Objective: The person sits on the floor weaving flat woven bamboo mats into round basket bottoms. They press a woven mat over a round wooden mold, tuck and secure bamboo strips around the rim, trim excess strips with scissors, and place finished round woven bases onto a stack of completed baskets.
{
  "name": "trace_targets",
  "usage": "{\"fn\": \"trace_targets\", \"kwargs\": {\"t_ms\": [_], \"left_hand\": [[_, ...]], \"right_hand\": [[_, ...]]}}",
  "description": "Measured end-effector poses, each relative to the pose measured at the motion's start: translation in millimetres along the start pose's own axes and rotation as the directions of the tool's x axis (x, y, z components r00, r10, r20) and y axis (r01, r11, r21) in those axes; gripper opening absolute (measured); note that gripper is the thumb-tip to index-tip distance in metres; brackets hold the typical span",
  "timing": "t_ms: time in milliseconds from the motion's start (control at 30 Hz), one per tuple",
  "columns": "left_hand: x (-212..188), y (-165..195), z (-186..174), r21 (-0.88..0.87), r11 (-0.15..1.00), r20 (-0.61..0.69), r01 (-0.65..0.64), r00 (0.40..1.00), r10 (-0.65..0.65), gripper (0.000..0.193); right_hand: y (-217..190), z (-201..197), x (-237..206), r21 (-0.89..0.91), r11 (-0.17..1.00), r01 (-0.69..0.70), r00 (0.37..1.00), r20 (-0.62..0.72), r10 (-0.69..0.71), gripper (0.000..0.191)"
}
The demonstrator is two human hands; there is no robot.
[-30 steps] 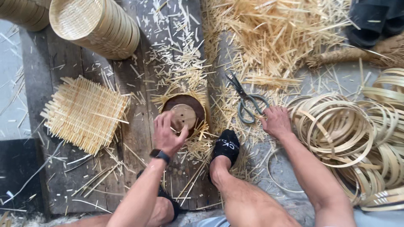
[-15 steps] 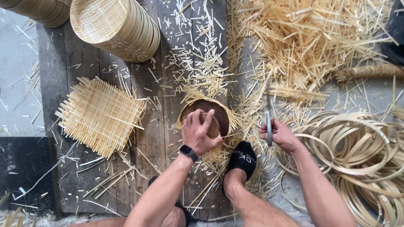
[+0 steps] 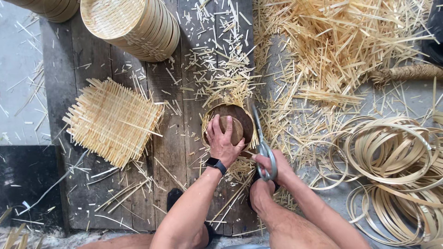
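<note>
My left hand [image 3: 223, 143] presses down on a round wooden mould [image 3: 240, 121] that sits inside a bamboo ring with woven strips sticking out around it. A dark watch is on that wrist. My right hand [image 3: 272, 166] grips the handles of grey metal scissors [image 3: 261, 140], whose blades point up along the right rim of the mould. A foot in a black sock [image 3: 259, 193] lies just below the scissors.
A square woven bamboo mat [image 3: 113, 121] lies on the dark wooden boards [image 3: 170, 152] to the left. Stacked woven baskets [image 3: 134, 25] stand at the top. Loose bamboo trimmings [image 3: 341, 50] cover the upper right. Coiled bamboo hoops [image 3: 397, 161] pile at the right.
My right hand has picked the scissors up from the floor and brought them to the mould's right rim. My left hand stays on the mould.
</note>
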State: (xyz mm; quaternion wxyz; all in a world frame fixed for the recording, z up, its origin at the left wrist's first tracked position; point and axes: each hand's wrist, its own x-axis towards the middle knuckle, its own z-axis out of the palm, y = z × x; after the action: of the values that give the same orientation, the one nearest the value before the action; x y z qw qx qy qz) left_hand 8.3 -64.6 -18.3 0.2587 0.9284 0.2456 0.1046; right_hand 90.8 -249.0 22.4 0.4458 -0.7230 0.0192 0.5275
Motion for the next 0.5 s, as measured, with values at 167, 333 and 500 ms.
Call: {"fn": "trace_targets", "kwargs": {"t_ms": [167,333,500], "left_hand": [[5,-11,-2,-0.028,0.998,0.041,-0.051,0.998,0.052,0.1],[8,-11,-3,-0.038,0.995,0.076,-0.088,0.993,0.091,0.099],[12,-9,-3,-0.127,0.966,0.137,-0.226,0.96,0.243,0.098]], "right_hand": [[5,-34,5,-0.169,0.976,0.135,0.986,-0.072,-0.149,0.03],[1,-72,18,-0.786,0.618,0.013,0.909,-0.248,-0.334,0.053],[9,-67,59,-0.99,0.14,-0.034,0.861,-0.1,-0.499,0.055]]}}
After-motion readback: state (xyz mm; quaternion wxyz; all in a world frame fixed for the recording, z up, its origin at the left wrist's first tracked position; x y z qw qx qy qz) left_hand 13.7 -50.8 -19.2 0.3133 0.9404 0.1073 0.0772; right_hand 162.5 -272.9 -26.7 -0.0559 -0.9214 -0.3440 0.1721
